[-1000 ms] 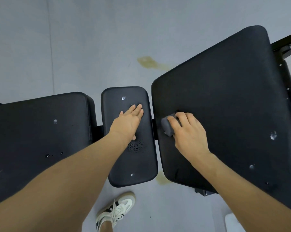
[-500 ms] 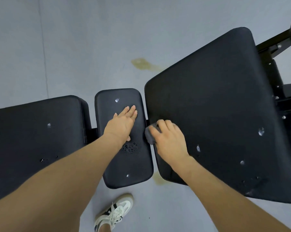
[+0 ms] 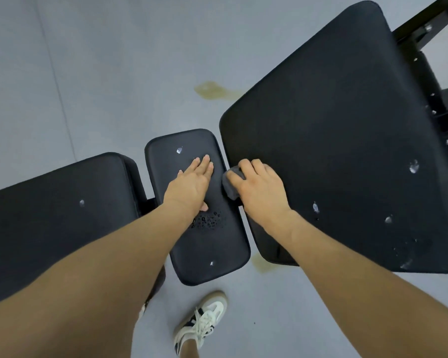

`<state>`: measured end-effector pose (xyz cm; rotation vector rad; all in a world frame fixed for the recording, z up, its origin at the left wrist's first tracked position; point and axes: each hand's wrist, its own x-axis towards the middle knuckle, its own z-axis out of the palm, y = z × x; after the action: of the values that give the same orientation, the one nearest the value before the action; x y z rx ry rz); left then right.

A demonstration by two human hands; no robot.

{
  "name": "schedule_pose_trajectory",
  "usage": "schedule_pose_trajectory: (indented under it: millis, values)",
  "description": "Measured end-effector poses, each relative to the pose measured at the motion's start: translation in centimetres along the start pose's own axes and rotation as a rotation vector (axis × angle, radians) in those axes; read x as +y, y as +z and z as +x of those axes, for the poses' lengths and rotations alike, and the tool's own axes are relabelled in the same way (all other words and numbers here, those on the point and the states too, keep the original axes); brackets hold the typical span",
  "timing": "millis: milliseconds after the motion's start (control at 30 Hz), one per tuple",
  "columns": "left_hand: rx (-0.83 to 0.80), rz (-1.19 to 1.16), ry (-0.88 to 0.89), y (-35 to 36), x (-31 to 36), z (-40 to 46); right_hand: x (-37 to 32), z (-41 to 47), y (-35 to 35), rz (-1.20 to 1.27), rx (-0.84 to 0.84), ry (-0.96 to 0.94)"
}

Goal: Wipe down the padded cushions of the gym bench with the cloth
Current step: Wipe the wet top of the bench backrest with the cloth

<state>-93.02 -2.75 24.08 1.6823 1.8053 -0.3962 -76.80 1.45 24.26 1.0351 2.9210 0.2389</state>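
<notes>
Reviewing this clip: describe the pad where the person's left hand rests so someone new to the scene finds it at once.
The black gym bench has three cushions in a row across the view. The middle cushion is the narrow one, between the wide left cushion and the large right cushion. Only it has the left hand flat on it and a cluster of droplets.

Small cushion lies between left cushion and right cushion

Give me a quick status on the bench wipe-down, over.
Left hand flat on middle cushion. Right hand grips cloth at large cushion's left edge. Droplets unwiped near left hand. Nothing blocking.
</notes>
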Motion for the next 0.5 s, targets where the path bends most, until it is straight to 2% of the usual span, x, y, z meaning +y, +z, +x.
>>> schedule_pose_trajectory:
  millis: [67, 200, 300, 333, 400, 500]
  values:
    - [-0.001, 0.015, 0.016, -0.2, -0.2, -0.2, 1.6, 0.4, -1.1, -0.037, 0.021, 0.041]
    - [-0.006, 0.083, 0.042, -0.2, -0.3, -0.1, 5.4, 1.0, -3.5, -0.099, 0.082, 0.301]
    - [-0.009, 0.203, 0.072, -0.7, 0.2, -0.2, 3.4, 0.5, -3.1, -0.062, 0.120, 0.510]
    - [-0.014, 0.237, 0.081, -0.9, 0.5, -0.3, 2.1, 0.0, -2.5, -0.036, 0.113, 0.505]
    - [-0.004, 0.244, 0.078, -1.5, 0.8, -0.5, 0.5, -1.2, -1.7, -0.004, 0.069, 0.373]
    - [0.128, 0.161, 0.109, -2.8, 1.2, -0.6, 2.9, -1.9, -3.1, 0.005, 0.011, 0.270]
